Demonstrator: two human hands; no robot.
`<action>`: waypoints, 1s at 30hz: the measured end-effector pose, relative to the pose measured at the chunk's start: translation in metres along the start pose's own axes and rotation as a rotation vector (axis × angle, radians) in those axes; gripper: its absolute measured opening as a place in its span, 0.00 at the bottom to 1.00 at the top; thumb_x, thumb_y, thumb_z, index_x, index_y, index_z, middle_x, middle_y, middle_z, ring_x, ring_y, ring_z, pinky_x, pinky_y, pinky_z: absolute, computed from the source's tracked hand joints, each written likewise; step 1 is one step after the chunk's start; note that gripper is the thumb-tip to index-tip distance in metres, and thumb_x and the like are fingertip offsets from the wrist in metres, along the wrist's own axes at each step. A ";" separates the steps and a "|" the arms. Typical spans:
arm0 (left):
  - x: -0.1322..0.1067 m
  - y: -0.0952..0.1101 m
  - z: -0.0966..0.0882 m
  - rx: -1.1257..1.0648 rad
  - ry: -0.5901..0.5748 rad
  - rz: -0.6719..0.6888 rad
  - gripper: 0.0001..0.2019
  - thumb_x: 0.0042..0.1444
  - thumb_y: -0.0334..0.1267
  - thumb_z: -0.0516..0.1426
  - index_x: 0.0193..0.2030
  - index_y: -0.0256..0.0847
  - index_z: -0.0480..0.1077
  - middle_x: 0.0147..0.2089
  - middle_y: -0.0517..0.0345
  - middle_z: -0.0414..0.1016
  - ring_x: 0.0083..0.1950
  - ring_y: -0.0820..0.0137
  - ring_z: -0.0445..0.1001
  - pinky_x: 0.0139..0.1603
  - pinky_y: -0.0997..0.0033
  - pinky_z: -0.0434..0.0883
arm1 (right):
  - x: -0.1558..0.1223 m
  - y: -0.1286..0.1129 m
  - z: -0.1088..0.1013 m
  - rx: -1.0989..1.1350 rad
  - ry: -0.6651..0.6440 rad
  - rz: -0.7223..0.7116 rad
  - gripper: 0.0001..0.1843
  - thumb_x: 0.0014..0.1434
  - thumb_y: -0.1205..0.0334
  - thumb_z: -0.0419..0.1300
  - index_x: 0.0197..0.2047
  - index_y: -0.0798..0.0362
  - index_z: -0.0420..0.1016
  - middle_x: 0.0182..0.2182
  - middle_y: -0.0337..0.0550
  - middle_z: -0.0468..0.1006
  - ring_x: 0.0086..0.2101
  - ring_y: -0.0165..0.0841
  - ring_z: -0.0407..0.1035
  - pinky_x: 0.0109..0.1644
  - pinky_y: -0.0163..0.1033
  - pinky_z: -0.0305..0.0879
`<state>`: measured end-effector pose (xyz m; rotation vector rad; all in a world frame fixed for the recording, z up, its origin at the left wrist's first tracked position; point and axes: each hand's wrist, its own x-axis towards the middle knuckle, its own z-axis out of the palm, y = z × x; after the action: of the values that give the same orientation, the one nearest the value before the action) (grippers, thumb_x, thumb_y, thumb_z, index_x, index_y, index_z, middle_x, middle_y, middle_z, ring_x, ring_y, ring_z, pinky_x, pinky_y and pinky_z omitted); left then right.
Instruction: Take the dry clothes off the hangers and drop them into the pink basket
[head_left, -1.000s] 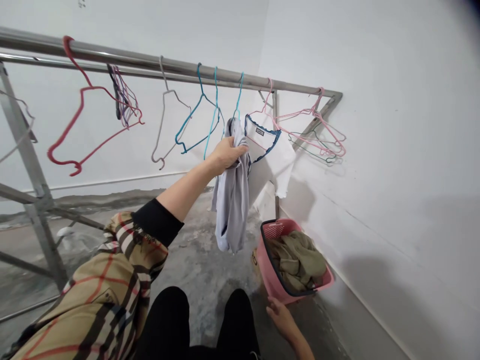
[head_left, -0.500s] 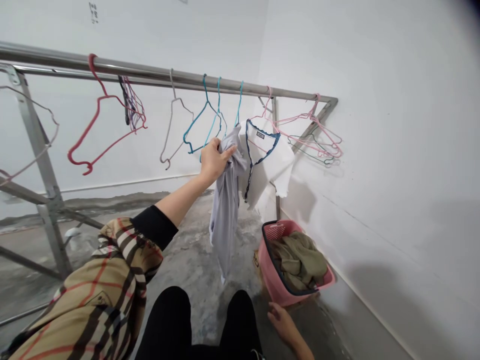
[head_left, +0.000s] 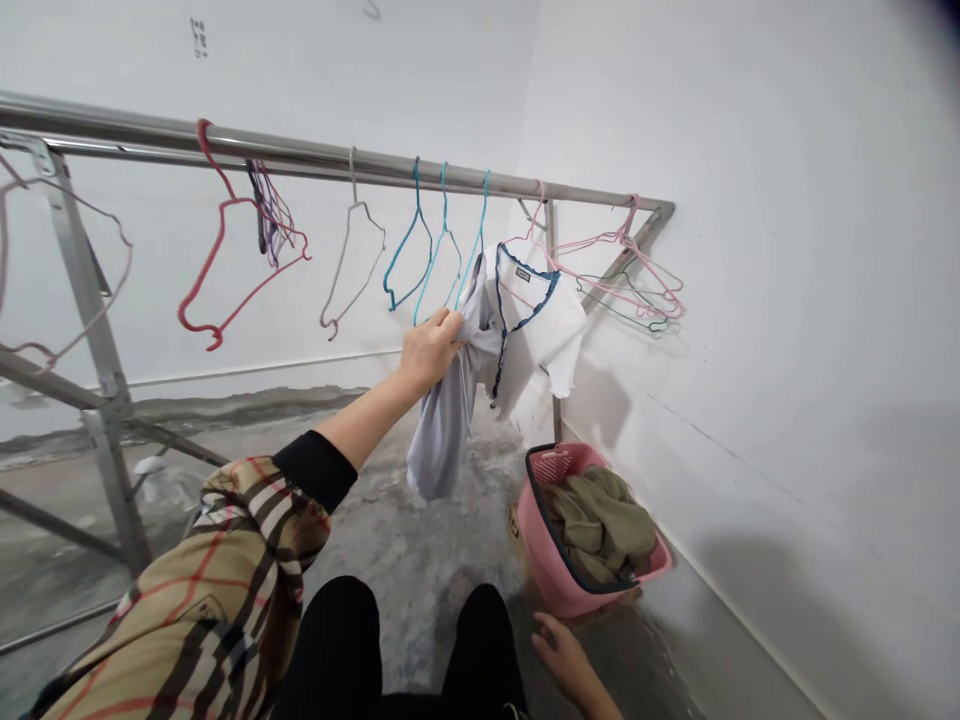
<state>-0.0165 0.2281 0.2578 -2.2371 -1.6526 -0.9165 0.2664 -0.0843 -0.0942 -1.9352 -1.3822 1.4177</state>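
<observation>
My left hand [head_left: 433, 350] is closed on a light grey garment [head_left: 442, 430], whose lower part droops above the floor. The garment's upper edge lies along a light blue hanger [head_left: 481, 225] that hooks over the rail; how far the hanger goes into it is hidden. Just right of it hangs a white top [head_left: 536, 325] with dark blue frilled trim, on a pink hanger [head_left: 534, 215]. My right hand [head_left: 559, 650] is low, near the front of the pink basket [head_left: 559, 590], fingers apart and holding nothing. Olive-brown cloth [head_left: 600, 520] fills the basket.
A metal rail [head_left: 300, 150] crosses the view on a metal frame [head_left: 101, 350]. Along it hang a red hanger [head_left: 220, 240], a grey hanger [head_left: 330, 290], two blue ones, and several pink hangers [head_left: 645, 265] by the right wall. The floor [head_left: 367, 560] is grey concrete.
My left hand has moved slightly down, and the grey garment's hanging end has swung up into a fold. The red and blue hangers have shifted. My right hand is nearly unmoved.
</observation>
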 end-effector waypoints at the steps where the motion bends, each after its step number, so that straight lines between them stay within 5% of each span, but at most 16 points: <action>1: -0.002 -0.001 0.001 0.000 -0.004 -0.011 0.07 0.57 0.36 0.56 0.43 0.46 0.69 0.47 0.52 0.72 0.41 0.62 0.73 0.34 0.67 0.60 | 0.002 -0.001 0.000 0.003 -0.002 -0.012 0.28 0.38 0.42 0.55 0.42 0.40 0.79 0.48 0.47 0.79 0.52 0.52 0.72 0.59 0.46 0.65; 7: -0.003 -0.002 0.000 -0.165 0.041 -0.028 0.06 0.54 0.35 0.57 0.40 0.45 0.68 0.44 0.54 0.73 0.44 0.63 0.72 0.38 0.68 0.64 | 0.012 0.003 0.003 0.033 0.012 -0.035 0.25 0.41 0.41 0.55 0.42 0.35 0.79 0.48 0.42 0.80 0.52 0.51 0.72 0.59 0.48 0.64; 12: 0.001 0.003 -0.009 -0.376 0.166 -0.174 0.06 0.54 0.40 0.58 0.35 0.43 0.66 0.38 0.54 0.72 0.40 0.64 0.70 0.40 0.68 0.64 | 0.010 0.005 0.010 0.043 -0.013 -0.023 0.26 0.40 0.41 0.56 0.42 0.36 0.78 0.46 0.43 0.80 0.52 0.51 0.72 0.59 0.47 0.64; 19: 0.006 0.005 -0.030 -0.647 0.096 -0.295 0.09 0.51 0.43 0.59 0.34 0.40 0.70 0.26 0.62 0.68 0.29 0.71 0.64 0.31 0.73 0.60 | 0.006 0.005 0.010 -0.006 -0.015 -0.013 0.29 0.41 0.41 0.54 0.45 0.41 0.78 0.43 0.44 0.80 0.50 0.49 0.73 0.57 0.46 0.65; 25: 0.009 -0.003 -0.045 -0.633 0.077 -0.308 0.09 0.47 0.41 0.62 0.34 0.39 0.72 0.27 0.61 0.70 0.29 0.72 0.65 0.29 0.73 0.59 | 0.002 -0.007 0.009 -0.011 -0.033 -0.002 0.31 0.39 0.43 0.54 0.45 0.44 0.78 0.44 0.46 0.80 0.49 0.49 0.73 0.57 0.45 0.65; 30: 0.013 -0.012 -0.044 -0.958 -0.008 -0.461 0.15 0.40 0.41 0.65 0.34 0.37 0.72 0.28 0.60 0.72 0.28 0.73 0.67 0.27 0.75 0.62 | -0.001 -0.012 0.012 -0.023 -0.036 -0.003 0.31 0.39 0.43 0.53 0.44 0.44 0.79 0.43 0.47 0.80 0.48 0.50 0.73 0.57 0.47 0.65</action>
<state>-0.0408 0.2199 0.2976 -2.3399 -2.0482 -2.1935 0.2499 -0.0824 -0.0895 -1.9299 -1.4232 1.4473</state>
